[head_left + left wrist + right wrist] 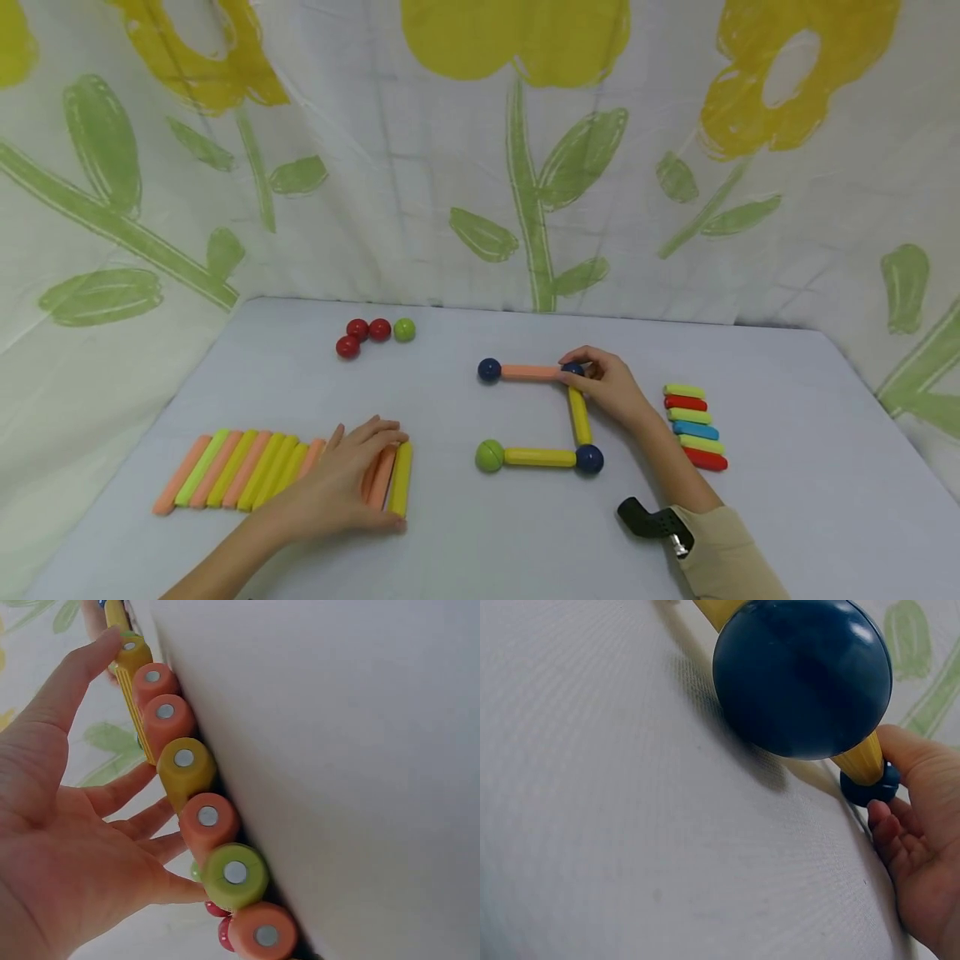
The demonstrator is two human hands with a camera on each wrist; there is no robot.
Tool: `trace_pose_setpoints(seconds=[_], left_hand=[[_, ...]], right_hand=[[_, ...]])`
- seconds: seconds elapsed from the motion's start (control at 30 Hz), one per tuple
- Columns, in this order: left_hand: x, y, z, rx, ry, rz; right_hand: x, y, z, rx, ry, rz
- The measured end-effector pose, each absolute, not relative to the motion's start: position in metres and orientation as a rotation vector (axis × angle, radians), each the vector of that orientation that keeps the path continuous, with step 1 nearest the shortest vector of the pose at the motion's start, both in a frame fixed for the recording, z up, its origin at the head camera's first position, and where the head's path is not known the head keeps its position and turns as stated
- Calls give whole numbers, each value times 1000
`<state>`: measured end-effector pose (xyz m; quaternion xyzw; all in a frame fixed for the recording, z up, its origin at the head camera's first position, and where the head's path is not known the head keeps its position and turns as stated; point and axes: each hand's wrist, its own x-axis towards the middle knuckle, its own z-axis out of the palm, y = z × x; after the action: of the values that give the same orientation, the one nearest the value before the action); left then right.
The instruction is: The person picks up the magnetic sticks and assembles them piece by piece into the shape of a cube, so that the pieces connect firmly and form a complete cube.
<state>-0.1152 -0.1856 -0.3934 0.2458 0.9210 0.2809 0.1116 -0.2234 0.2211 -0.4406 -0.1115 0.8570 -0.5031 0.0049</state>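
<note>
My left hand (341, 479) spans a yellow magnetic stick (401, 479) at the right end of a row, thumb at its near end and forefinger at its far end. Seen from the left wrist, the thumb meets the stick's magnet-tipped end (133, 651). My right hand (611, 387) pinches a dark blue ball (573, 367) at a corner of a three-sided frame. From that ball an orange stick (528, 372) runs to another blue ball (489, 370). A yellow stick (580, 417) leads to a near blue ball (589, 459), then another yellow stick (540, 457) and a green ball (490, 456).
Orange, yellow and green sticks (243, 471) lie side by side at the left. Three red balls (357, 330) and a green ball (404, 330) sit at the back. Short coloured sticks (695, 430) form a column at the right. Behind the white table (450, 550) hangs a flowered cloth (375, 167).
</note>
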Motion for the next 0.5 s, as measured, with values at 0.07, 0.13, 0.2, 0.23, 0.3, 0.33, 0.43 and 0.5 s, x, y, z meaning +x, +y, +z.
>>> trace_pose_setpoints(seconds=[0.07, 0.13, 0.2, 0.23, 0.3, 0.33, 0.43, 0.5], left_hand=[[-117, -184, -391, 726, 2695, 872], [-118, -181, -388, 708, 2665, 956], [-119, -177, -385, 669, 2629, 1035], [-120, -174, -383, 642, 2607, 1076], [-121, -169, -380, 574, 2568, 1148], [-122, -166, -379, 546, 2553, 1177], [-126, -156, -376, 487, 2502, 1280], [-131, -150, -375, 443, 2417, 1401]], right_hand=[[-224, 221, -441, -351, 2688, -1572], [-224, 221, -441, -346, 2694, -1566], [-224, 221, -441, -346, 2699, -1563], [-224, 221, -442, -341, 2702, -1558], [-224, 221, -442, -342, 2701, -1558], [-224, 221, -442, -341, 2700, -1558], [-224, 221, -442, -342, 2698, -1558], [-224, 221, -441, -349, 2699, -1559]])
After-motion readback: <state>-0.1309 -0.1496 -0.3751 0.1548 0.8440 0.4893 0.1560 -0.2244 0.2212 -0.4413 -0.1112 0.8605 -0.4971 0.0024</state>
